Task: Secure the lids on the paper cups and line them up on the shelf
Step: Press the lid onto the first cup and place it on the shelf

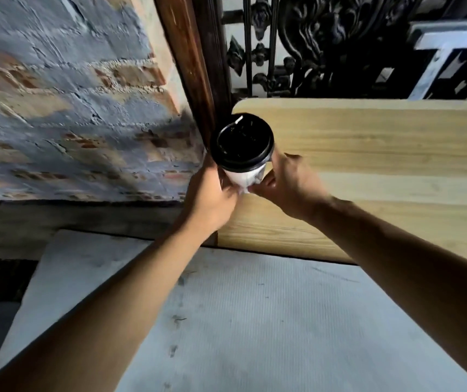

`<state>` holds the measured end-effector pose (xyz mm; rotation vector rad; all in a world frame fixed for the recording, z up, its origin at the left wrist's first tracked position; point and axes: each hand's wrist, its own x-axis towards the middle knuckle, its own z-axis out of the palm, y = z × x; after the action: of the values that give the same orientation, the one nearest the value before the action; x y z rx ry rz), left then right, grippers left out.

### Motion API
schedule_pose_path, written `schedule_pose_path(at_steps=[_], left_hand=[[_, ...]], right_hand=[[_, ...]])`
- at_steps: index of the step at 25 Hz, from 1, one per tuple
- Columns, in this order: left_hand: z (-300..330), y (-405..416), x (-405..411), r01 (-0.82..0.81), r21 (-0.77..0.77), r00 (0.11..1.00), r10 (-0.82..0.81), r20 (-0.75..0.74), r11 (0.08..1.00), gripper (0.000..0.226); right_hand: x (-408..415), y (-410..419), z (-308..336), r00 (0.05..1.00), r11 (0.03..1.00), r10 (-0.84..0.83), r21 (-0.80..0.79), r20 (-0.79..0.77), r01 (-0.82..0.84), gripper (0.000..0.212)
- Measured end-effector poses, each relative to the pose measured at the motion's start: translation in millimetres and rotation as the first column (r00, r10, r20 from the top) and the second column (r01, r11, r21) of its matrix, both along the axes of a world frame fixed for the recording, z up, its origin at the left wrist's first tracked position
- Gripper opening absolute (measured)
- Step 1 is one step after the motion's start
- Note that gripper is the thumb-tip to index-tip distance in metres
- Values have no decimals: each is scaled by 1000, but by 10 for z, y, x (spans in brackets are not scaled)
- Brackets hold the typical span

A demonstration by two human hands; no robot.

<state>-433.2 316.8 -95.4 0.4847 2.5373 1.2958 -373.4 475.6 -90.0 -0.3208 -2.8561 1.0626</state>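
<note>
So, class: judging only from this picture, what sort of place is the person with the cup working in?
Probably a rustic café or shop corner, though that is a guess. Clues: the painted, worn brick wall, ornate black ironwork behind, and a pale wooden shelf where both hands hold a lidded paper cup.

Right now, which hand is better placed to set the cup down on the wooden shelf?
Right hand, probably: it lies over the wooden shelf, while the left hand grips the cup from the wall side, off the shelf's edge.
</note>
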Motion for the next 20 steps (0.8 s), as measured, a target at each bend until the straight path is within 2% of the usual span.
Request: schedule_pose_path(at_steps=[5,8,12,14,20], left_hand=[[-103,-22,-84,19,13,996,-20,83,1000,57],[-121,-17,-63,-22,21,995,20,95,1000,60],[-52,-193,197,-94,-11,990,94,109,996,80],[43,-368,438,-35,-63,996,40,77,997,89],[606,-934,1525,121,-156,993,-118,30,980,84]], right_hand=[[-22,-17,-223,1000,999,-28,-39,-12,28,55],[-43,-43,-281,998,998,-59,-28,-3,59,53],[244,-80,-146,978,992,-126,-12,164,129,87],[498,-103,2,967,989,-145,51,209,137,88],[1573,-465,616,963,976,-33,218,266,-27,69]])
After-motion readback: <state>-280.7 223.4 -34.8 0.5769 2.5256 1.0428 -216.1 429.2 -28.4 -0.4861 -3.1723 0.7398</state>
